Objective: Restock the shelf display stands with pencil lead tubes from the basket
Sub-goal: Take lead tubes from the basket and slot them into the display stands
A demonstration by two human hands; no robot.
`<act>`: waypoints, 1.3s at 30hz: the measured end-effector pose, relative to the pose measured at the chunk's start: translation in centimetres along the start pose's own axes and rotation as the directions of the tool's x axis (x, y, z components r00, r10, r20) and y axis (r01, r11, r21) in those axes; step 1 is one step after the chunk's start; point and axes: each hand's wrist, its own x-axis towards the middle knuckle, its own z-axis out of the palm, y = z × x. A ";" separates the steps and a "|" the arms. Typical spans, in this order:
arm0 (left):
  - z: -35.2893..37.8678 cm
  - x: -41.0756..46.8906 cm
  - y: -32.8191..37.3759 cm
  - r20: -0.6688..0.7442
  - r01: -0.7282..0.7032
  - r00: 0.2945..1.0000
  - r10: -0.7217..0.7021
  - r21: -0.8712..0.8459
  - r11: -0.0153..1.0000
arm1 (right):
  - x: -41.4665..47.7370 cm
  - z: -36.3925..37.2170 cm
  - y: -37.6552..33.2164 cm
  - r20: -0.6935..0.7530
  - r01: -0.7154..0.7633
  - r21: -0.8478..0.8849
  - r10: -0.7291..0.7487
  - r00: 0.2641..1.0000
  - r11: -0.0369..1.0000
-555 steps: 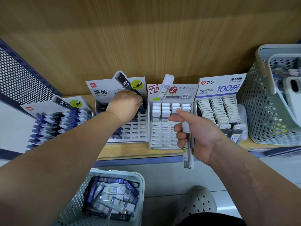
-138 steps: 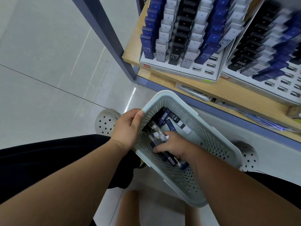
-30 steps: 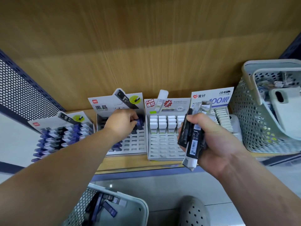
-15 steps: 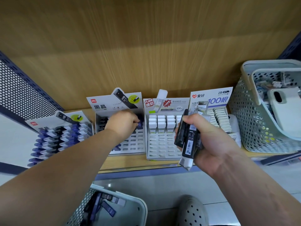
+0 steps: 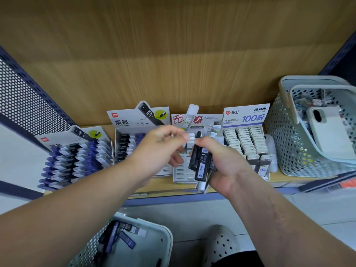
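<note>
While right hand [image 5: 223, 162] grips a bundle of tubes [image 5: 201, 162] above the shelf's [image 5: 169, 187] front edge, left hand [image 5: 161, 149] pinches at its top; blur, can't tell if holding. Best: pull one tube, match stand [image 5: 134, 122] slot. More in basket [image 5: 167, 247].

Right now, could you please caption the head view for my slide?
Right hand grips a bundle of lead tubes, left hand close beside it, before the display stands.

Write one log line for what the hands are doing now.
right hand: grips lead tubes | left hand: beside them, grip blurred | basket: more tubes inside
</note>
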 end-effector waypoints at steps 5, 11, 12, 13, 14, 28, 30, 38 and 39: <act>1.6 -2.6 -1.2 -0.068 0.010 0.998 -0.014 -0.062 0.998 | 0.6 1.3 1.1 -0.010 -0.029 0.041 0.029 1.000 0.999; 2.9 -3.8 -2.1 -0.256 0.015 0.964 -0.077 -0.237 0.971 | 0.4 1.8 1.4 -0.076 -0.020 0.022 0.021 0.997 1.000; 2.9 -3.8 -2.2 -0.257 0.020 0.962 -0.087 -0.252 0.968 | 0.3 1.7 1.3 -0.079 -0.018 0.022 0.020 0.997 1.000; 2.9 -3.8 -2.2 -0.252 0.027 0.963 -0.095 -0.260 0.965 | 0.3 1.7 1.3 -0.080 -0.016 0.025 0.018 0.997 1.000; 2.8 -3.8 -2.2 -0.245 0.030 0.964 -0.100 -0.276 0.961 | 0.2 1.7 1.2 -0.077 -0.016 0.027 0.018 0.997 1.000; 0.1 -2.8 -2.1 -0.254 0.104 0.938 -0.237 -0.446 0.889 | 0.5 1.9 0.3 -0.082 0.011 0.009 -0.010 0.997 1.000; -1.5 -2.6 -2.3 -0.274 0.096 0.935 -0.227 -0.421 0.902 | 0.5 2.4 0.2 -0.089 0.013 0.004 -0.013 0.996 1.000; -7.6 -2.6 -4.4 -0.210 0.152 0.922 -0.324 -0.575 0.804 | 0.6 4.2 0.9 -0.060 0.003 0.012 -0.002 0.998 1.000; -7.8 -2.6 -4.6 -0.218 0.148 0.920 -0.326 -0.577 0.804 | 0.6 4.4 1.1 -0.058 0.002 0.010 -0.001 0.998 1.000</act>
